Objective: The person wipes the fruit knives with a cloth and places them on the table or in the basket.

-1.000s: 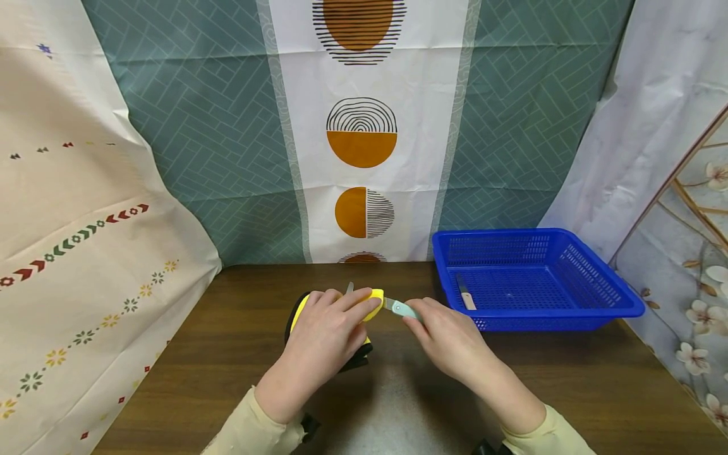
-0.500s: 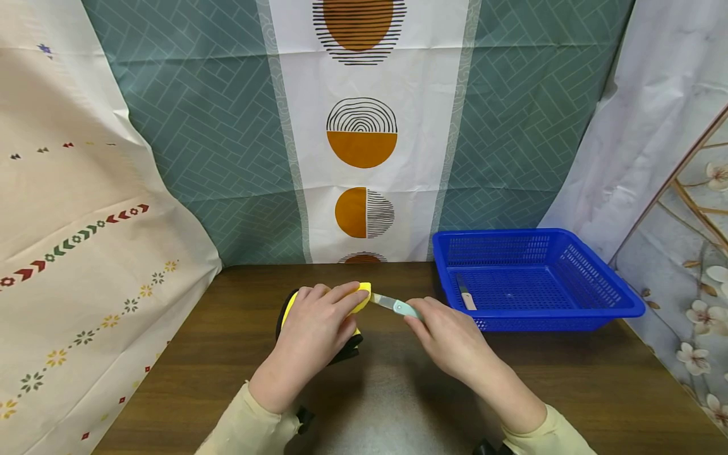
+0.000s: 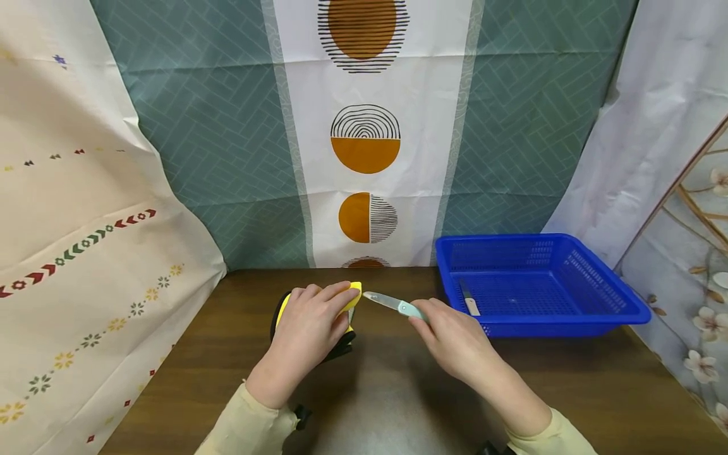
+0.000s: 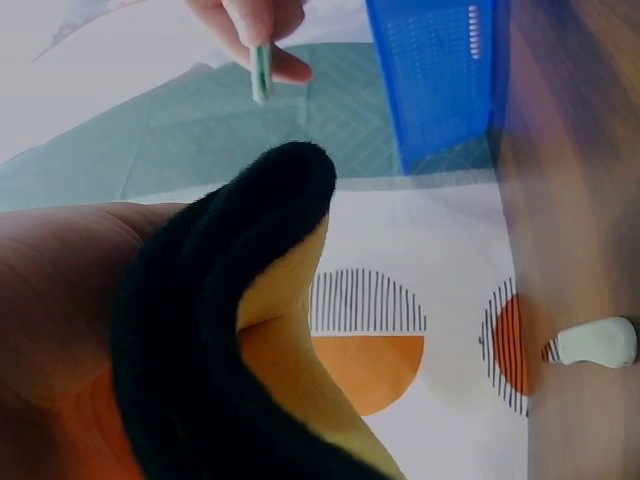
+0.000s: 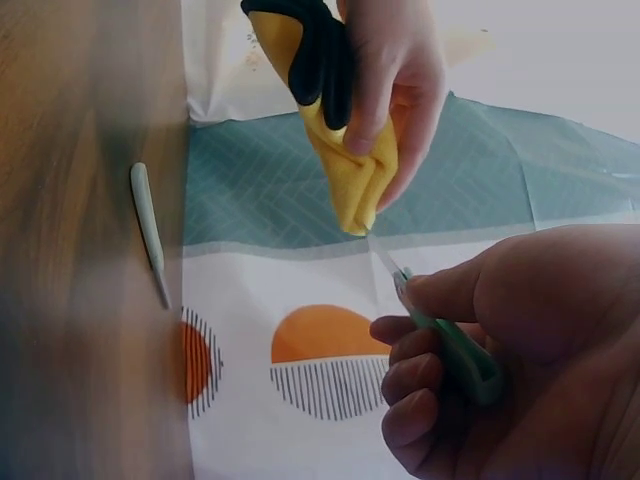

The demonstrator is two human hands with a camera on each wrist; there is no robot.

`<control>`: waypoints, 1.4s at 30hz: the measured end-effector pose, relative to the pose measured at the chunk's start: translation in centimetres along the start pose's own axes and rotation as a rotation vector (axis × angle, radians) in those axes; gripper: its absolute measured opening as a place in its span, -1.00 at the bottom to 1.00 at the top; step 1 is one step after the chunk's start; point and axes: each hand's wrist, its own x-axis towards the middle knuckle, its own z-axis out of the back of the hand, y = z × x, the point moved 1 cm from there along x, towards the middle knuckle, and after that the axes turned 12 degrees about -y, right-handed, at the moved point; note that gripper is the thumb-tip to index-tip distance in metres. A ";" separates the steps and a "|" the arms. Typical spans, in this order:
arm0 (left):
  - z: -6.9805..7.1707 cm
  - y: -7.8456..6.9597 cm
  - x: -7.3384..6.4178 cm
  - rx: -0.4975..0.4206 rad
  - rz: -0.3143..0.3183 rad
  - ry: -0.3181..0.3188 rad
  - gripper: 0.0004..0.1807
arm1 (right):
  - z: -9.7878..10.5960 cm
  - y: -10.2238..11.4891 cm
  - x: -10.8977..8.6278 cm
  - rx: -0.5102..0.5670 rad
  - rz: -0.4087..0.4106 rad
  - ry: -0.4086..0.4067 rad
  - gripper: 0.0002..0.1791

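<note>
My left hand (image 3: pixel 309 328) grips a folded yellow cloth (image 3: pixel 356 289) with a black edge (image 4: pixel 215 290). In the right wrist view the cloth's yellow end (image 5: pixel 352 195) is pinched between thumb and fingers. My right hand (image 3: pixel 455 341) holds a small knife (image 3: pixel 391 302) by its mint-green handle. Its bare blade points left at the cloth, the tip right beside the cloth's end; whether they touch I cannot tell. Another pale-handled knife (image 5: pixel 148 220) lies on the table behind my left hand, which mostly hides it in the head view.
A blue plastic basket (image 3: pixel 540 325) stands at the back right of the brown wooden table (image 3: pixel 398 404). Inside it, near the left wall, lies a knife with a whitish handle (image 3: pixel 472 307). Patterned cloths (image 3: pixel 227 126) hang behind and at both sides.
My left hand has moved left with the cloth, along and off the blade, so the whole blade now shows. My right hand has kept its grip on the knife. The head view has tilted slightly.
</note>
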 end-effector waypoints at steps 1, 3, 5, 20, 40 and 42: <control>0.0 0.1 -0.1 -0.002 0.003 0.000 -0.55 | 0.1 0.0 0.0 -0.001 -0.001 -0.002 -0.81; -0.1 0.1 -0.3 -0.006 0.011 0.003 -0.56 | 0.2 -0.1 -0.1 -0.011 0.006 -0.017 -0.79; -0.1 0.2 -0.5 -0.008 0.019 0.007 -0.56 | 0.3 -0.2 -0.2 -0.013 0.018 -0.042 -0.77; 0.2 0.7 -0.8 0.000 -0.024 0.000 -0.55 | 2.8 -5.0 -0.3 -0.187 0.062 -0.164 -0.78; 0.9 0.8 -0.8 -0.016 -0.052 -0.006 -0.57 | 7.2 -13.6 1.8 -0.254 -0.119 -0.062 -0.79; 0.9 0.8 -0.8 -0.017 -0.052 -0.013 -0.57 | 7.5 -14.3 2.3 -0.262 -0.143 -0.046 -0.77</control>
